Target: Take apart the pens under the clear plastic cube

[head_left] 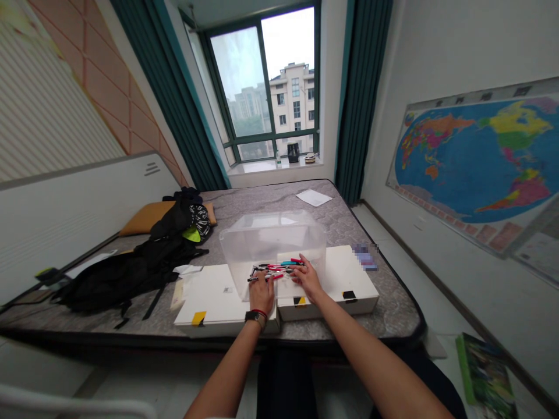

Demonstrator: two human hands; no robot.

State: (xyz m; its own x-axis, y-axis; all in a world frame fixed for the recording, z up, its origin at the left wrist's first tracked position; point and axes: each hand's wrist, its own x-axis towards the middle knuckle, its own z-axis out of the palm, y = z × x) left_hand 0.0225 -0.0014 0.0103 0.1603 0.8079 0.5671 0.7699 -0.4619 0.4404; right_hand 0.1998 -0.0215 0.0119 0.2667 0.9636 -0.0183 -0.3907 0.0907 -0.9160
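A clear plastic bin (pixel 271 235) lies across two white boxes, and a loose pile of pens (pixel 275 267) in red, black, white and teal sits at its near side. My left hand (pixel 262 294), with a watch and a red band at the wrist, is closed at the pile's near edge. A black-and-red pen (pixel 277 277) lies across its fingertips. On the right of the pile, my right hand (pixel 309 280) has its fingers curled in among the pens. A red-capped pen (pixel 296 260) rests by its index finger. Some fingertips are hidden by the hands.
The left white box (pixel 205 299) and right white box (pixel 345 273) lie on a grey mattress (pixel 393 302). A black backpack (pixel 131 270) is at the left. A white sheet (pixel 314 198) lies farther back. A green book (pixel 484 372) stands low at the right.
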